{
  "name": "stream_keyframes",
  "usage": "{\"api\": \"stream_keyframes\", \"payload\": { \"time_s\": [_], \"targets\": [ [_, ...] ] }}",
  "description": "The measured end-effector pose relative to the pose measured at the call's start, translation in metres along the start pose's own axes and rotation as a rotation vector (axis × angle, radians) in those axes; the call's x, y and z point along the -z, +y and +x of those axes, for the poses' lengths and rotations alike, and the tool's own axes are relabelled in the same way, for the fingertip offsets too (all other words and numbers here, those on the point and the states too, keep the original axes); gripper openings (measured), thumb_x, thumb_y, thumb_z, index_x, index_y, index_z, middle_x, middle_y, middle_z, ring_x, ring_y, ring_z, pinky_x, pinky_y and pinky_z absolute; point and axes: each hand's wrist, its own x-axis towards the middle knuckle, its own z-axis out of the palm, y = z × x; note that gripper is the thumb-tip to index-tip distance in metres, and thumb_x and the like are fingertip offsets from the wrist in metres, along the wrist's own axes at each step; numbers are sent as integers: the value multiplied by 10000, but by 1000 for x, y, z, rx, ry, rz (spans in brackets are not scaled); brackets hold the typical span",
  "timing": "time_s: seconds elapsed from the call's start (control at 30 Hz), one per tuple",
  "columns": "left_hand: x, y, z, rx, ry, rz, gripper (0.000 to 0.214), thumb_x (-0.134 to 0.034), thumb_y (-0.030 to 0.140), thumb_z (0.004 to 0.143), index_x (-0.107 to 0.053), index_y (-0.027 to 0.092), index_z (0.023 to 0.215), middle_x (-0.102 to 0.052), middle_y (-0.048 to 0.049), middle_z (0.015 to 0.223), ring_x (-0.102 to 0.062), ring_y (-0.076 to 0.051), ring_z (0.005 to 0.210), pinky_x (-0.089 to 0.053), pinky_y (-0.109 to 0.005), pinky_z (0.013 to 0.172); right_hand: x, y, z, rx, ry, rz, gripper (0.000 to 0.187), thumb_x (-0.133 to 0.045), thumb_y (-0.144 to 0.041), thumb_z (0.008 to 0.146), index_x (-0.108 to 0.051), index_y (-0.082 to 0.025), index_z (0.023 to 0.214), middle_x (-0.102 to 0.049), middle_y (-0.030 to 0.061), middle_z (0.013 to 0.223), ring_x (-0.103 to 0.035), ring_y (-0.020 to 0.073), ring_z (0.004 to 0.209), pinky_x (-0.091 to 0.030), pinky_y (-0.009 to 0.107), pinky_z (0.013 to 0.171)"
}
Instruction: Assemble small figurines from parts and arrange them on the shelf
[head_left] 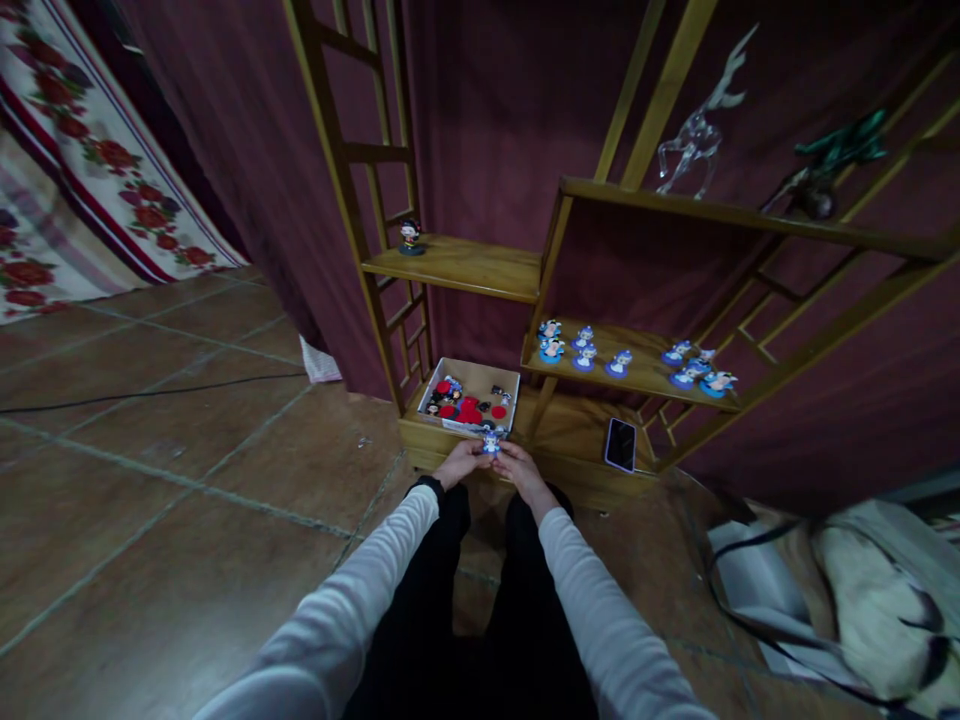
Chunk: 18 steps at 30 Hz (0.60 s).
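Observation:
Between my two hands, in front of the box, is a small blue-and-white figurine [491, 442]. My left hand [463, 462] grips its left side with the fingers closed, and my right hand [520, 468] pinches it from the right. Just beyond them a white cardboard box [512, 385] holds several figurines and red round pieces. On the middle shelf [637, 375], to the right, several similar blue-and-white figurines stand in groups. One dark-haired figurine [410, 237] stands alone on the upper left shelf [472, 265].
A phone [620, 445] lies on the bottom board, right of the box. Higher up stand a clear deer ornament [694, 145] and a dark green ornament [832, 165]. Bags [862, 590] sit on the floor at right. A cable [150, 395] crosses the tiles at left.

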Motion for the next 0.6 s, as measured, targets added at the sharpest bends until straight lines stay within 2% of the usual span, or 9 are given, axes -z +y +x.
{"api": "stream_keyframes", "payload": {
  "time_s": [0.37, 0.6],
  "targets": [
    [-17, 0, -5, -47, 109, -113, 411, -758, 199, 543, -625, 118, 923, -673, -59, 787, -600, -141, 688, -459, -275, 675, -1, -8, -9, 25, 25, 3, 442, -753, -316, 544, -625, -193, 948, -656, -3, 745, -605, 111, 634, -476, 291, 704],
    [-22, -6, -6, -86, 165, -25, 314, -731, 294, 586, -656, 104, 824, -671, -62, 738, -599, -163, 699, -461, -289, 682, -2, 1, -7, 84, 35, 12, 416, -736, -361, 554, -621, -200, 920, -663, -5, 752, -607, 113, 612, -485, 296, 684]
  ]
}}
